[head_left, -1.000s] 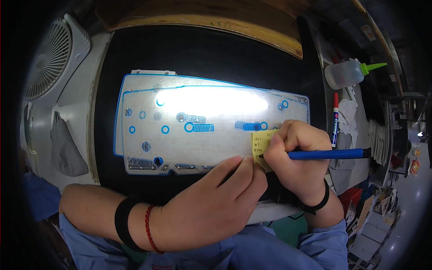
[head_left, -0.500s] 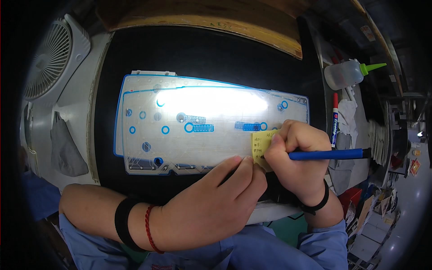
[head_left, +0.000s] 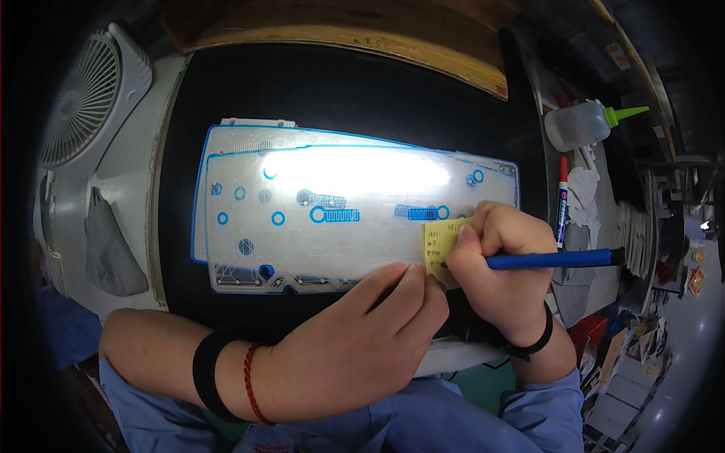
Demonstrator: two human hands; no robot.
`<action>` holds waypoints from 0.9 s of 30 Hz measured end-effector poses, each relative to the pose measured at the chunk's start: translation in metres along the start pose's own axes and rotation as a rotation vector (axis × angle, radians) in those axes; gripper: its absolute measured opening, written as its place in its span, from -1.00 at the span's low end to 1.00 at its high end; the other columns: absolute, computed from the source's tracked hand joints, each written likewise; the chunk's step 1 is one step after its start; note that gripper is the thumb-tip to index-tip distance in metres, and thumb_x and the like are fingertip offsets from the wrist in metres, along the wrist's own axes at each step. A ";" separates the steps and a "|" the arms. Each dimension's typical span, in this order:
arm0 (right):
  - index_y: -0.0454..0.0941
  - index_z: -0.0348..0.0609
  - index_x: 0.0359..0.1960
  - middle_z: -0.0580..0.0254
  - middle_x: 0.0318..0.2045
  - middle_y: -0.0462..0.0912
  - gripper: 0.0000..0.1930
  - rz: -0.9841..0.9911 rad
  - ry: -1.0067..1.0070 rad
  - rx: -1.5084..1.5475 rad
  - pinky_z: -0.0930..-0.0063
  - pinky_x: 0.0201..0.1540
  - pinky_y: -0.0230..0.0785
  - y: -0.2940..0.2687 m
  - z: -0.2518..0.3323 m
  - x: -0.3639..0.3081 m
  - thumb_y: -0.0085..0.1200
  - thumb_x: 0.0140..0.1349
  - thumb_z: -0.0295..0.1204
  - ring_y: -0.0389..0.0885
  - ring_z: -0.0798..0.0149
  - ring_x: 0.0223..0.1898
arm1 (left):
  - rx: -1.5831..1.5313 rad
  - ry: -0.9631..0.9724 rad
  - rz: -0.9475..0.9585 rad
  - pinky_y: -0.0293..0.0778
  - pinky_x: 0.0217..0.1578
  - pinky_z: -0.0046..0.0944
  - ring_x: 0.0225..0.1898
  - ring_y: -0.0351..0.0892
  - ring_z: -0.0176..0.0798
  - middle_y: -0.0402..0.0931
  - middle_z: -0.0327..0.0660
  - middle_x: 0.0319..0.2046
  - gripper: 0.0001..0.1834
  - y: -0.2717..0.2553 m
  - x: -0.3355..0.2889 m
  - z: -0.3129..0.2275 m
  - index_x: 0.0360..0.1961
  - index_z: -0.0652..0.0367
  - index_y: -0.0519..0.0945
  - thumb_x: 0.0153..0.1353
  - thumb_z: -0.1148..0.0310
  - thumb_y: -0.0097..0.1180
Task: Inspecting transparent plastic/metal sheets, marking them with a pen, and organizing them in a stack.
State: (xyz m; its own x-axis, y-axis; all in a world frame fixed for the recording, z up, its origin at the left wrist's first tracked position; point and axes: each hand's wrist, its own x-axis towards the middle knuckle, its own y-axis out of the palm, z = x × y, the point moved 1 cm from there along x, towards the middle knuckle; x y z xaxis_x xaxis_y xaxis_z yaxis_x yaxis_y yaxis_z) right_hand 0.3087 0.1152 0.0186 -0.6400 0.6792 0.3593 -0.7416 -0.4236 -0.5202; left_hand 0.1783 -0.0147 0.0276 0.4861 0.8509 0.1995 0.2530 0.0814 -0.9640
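My right hand [head_left: 502, 272] is closed round a blue marker pen [head_left: 555, 259], its tip down on a small yellow sticky note [head_left: 438, 235] with handwritten lines. My left hand [head_left: 377, 317] lies flat with its fingers stretched out, the fingertips resting at the note's lower left edge. Its thumb is hidden. Under the note and both hands lie clear flexible circuit sheets [head_left: 249, 264] with blue outlines, rings and comb-like patterns, stacked slightly offset. A bright reflection washes out their upper middle. My right fingers cover the right part of the note.
The sheets lie on a black mat [head_left: 340, 90]. A white fan [head_left: 87, 98] and a grey cloth [head_left: 113, 241] are at the left. To the right are a red-capped marker [head_left: 562, 200], a squeeze bottle [head_left: 578, 126] with a green nozzle and crumpled tissue [head_left: 581, 196]. A wooden ledge [head_left: 355, 38] spans the back.
The pen has shifted very slightly to the right, and a little more writing shows at the note's lower line. My left hand stays in place.
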 end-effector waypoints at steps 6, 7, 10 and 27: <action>0.17 -0.16 -0.76 0.25 -0.80 0.25 -0.66 0.057 0.005 -0.001 0.54 -0.67 0.07 -0.002 0.000 -0.001 0.11 -0.07 -0.69 0.21 0.41 -0.77 | -0.003 -0.006 -0.008 0.37 0.12 -0.21 0.04 0.44 -0.12 0.47 -0.06 -0.06 -0.59 -0.001 -0.001 0.002 -0.08 0.40 0.57 0.06 0.37 0.01; 0.20 -0.16 -0.74 0.28 -0.78 0.29 -0.67 -0.006 0.034 0.134 0.57 -0.64 0.08 -0.003 -0.002 -0.001 0.11 -0.01 -0.68 0.24 0.45 -0.74 | -0.006 -0.014 -0.008 0.37 0.12 -0.22 0.04 0.45 -0.12 0.47 -0.06 -0.06 -0.60 -0.002 -0.001 0.001 -0.09 0.39 0.57 0.06 0.37 0.01; 0.33 -0.16 -0.62 0.37 -0.69 0.40 -0.70 -0.133 0.080 0.514 0.65 -0.55 0.15 -0.008 0.005 -0.005 0.14 0.24 -0.48 0.34 0.56 -0.62 | -0.010 -0.014 -0.032 0.37 0.11 -0.24 0.02 0.45 -0.12 0.47 -0.06 -0.05 -0.60 -0.001 -0.003 -0.001 -0.11 0.39 0.57 0.05 0.37 0.03; 0.50 -0.06 -0.20 0.17 0.02 0.59 -0.54 0.520 -0.499 -0.289 0.21 0.10 0.28 -0.022 0.013 0.002 0.39 -0.12 -0.19 0.49 0.01 0.14 | -0.491 -0.834 -0.355 0.19 0.25 -0.15 0.25 0.27 0.04 0.26 0.15 0.20 -0.34 -0.037 -0.094 0.054 0.29 0.38 0.16 0.27 0.27 0.07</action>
State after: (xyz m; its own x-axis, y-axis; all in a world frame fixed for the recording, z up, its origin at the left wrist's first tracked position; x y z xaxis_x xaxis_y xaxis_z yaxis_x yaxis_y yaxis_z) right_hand 0.3209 0.1186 0.0406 -0.9570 0.0568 0.2844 -0.2832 -0.3940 -0.8744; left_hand 0.0783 -0.0695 0.0357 -0.3713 0.9239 0.0930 0.6734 0.3368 -0.6581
